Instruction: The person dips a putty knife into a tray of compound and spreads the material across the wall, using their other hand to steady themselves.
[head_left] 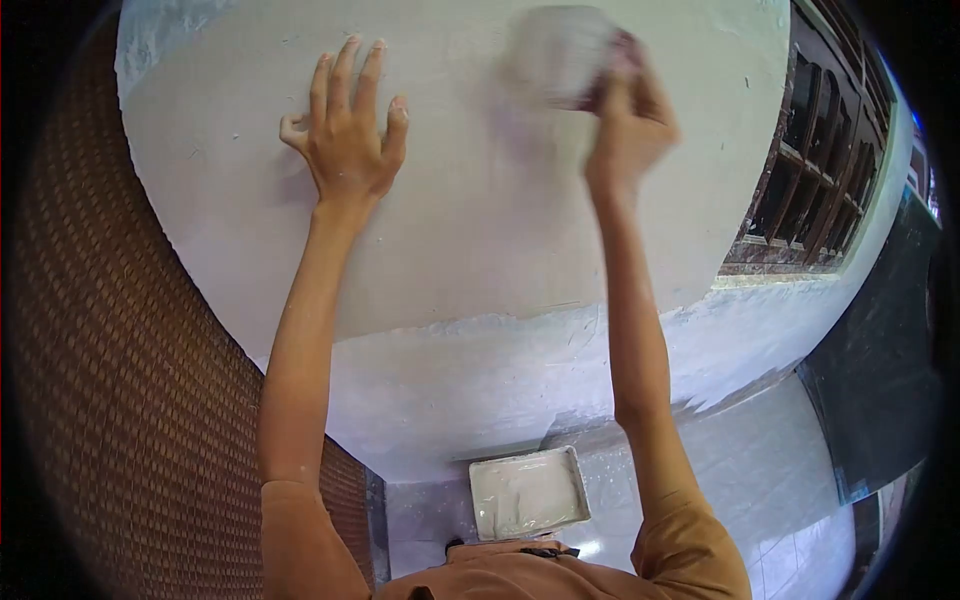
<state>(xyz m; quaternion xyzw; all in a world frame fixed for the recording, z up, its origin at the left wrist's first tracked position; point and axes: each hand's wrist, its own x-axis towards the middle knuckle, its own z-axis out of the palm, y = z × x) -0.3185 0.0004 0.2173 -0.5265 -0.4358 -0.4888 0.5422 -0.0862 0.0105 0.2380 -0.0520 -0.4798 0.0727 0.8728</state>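
My left hand [350,150] rests on the pale wall [450,220] at the upper left, fingers spread and holding nothing. At the upper right, my right hand [630,120] is closed on a flat, light-coloured tool [560,55], which is blurred by motion. The tool lies against or very near the wall; its exact contact is not clear. A greyish-cream coating covers the upper wall and ends in an uneven edge above a whiter, bluish lower band.
A tray [480,500] of pale, wet-looking material stands on the tiled floor [620,490] near my body. A brown woven surface [130,330] lines the left. On the right are a dark-framed window [815,150] and a dark panel [880,350].
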